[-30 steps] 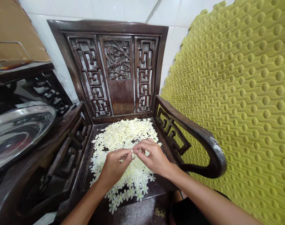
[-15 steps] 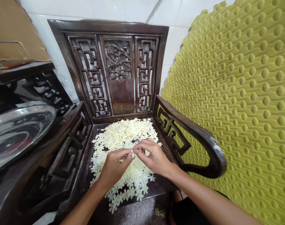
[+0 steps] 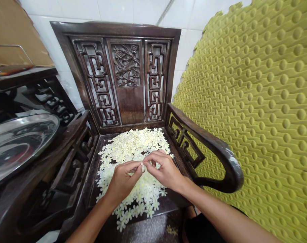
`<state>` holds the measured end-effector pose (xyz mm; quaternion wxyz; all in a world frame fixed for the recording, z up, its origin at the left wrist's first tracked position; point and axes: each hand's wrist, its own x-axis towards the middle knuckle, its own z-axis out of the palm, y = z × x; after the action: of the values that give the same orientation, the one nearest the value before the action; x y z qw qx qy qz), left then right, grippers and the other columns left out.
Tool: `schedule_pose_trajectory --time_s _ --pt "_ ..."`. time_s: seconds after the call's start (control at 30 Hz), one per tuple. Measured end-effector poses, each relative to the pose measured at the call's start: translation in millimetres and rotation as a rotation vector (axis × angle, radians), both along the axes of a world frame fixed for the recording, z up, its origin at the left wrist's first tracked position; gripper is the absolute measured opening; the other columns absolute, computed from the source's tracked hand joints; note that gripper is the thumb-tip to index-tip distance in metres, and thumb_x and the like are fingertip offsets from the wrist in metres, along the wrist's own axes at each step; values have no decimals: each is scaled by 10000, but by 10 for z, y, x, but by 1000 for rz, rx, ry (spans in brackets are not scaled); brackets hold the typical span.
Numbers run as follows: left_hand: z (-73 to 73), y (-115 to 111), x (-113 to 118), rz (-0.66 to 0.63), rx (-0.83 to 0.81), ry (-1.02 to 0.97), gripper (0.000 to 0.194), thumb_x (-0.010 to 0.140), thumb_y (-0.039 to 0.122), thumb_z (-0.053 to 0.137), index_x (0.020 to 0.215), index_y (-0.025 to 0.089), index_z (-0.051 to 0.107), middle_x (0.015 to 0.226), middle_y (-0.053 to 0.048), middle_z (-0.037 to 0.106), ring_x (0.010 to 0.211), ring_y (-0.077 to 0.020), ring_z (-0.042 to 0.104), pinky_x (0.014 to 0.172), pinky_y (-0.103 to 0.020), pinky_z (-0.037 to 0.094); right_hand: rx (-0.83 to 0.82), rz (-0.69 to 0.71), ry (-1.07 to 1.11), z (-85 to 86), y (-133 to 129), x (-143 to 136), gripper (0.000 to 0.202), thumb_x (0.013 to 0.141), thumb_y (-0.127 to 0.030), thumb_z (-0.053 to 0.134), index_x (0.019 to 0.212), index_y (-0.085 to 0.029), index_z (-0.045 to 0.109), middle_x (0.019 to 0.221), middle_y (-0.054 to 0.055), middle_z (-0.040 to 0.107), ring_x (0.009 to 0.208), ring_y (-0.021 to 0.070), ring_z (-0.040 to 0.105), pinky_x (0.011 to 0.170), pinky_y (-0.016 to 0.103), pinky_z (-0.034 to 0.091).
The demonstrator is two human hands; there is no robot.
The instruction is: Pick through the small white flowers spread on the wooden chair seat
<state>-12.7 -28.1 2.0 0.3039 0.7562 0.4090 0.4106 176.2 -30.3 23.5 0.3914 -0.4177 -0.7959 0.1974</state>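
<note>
My left hand [image 3: 125,177] and my right hand [image 3: 164,168] meet fingertip to fingertip above the chair seat. Between their pinched fingers is a small white flower [image 3: 143,166], partly covered by the fingertips. Both thumbs and forefingers press together around it. Below and behind the hands, many pale yellow-white flowers [image 3: 135,143] with several petals each lie spread over the dark wooden seat [image 3: 168,205]. The layer nearer me looks whiter and more open-petalled; the far heap is denser and yellower.
The carved chair back [image 3: 130,104] stands behind the flowers, with a curved armrest [image 3: 219,152] at right. A shiny metal tray [image 3: 45,126] rests at left. A yellow bumpy foam mat [image 3: 256,101] stands upright along the right. Some flowers [image 3: 172,230] lie on the floor below.
Hardly anything differs: both hands keep pinching the small flower in the same place. The white flower between the fingertips has turned slightly, and the view has shifted a little.
</note>
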Motion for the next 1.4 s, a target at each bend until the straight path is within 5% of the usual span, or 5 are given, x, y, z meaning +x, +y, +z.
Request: schedule_pose_trajectory --time_s 0.23,0.5,0.77,0.97,1.4 --pt "-48 9 18 26 -111 -93 189 879 257 608 787 172 750 762 -27 737 694 -173 681 648 -236 533 7 -74 5 -56 16 -17 90 861 -126 601 823 -207 611 758 -18 634 735 153 579 745 291 398" --pt "-52 106 -21 250 -370 -361 147 796 291 687 735 163 727 688 8 735 749 -247 774 668 -268 619 -155 -227 100 -44 113 72 140 791 -61 555 761 -189 603 708 -17 597 656 140 540 609 253 383" --pt "-190 96 -87 90 -257 -161 200 876 335 646 909 169 752 861 -44 767 768 -221 751 720 -297 601 -119 -105 71 -28 66 32 99 897 -144 598 891 -203 677 819 9 640 769 156 587 711 275 441" --pt "-144 89 -25 -8 -137 -15 208 919 289 591 934 199 777 819 -35 756 763 -184 704 701 -260 546 -84 -29 -9 -96 56 21 87 947 -223 618 935 -224 705 851 10 692 819 169 617 822 323 437" --pt "-122 43 41 -15 -175 -28 201 915 281 588 875 192 764 806 -24 751 730 -169 685 670 -242 516 -54 14 -73 -110 66 51 114 966 -232 606 943 -222 717 856 6 725 842 170 641 858 342 398"
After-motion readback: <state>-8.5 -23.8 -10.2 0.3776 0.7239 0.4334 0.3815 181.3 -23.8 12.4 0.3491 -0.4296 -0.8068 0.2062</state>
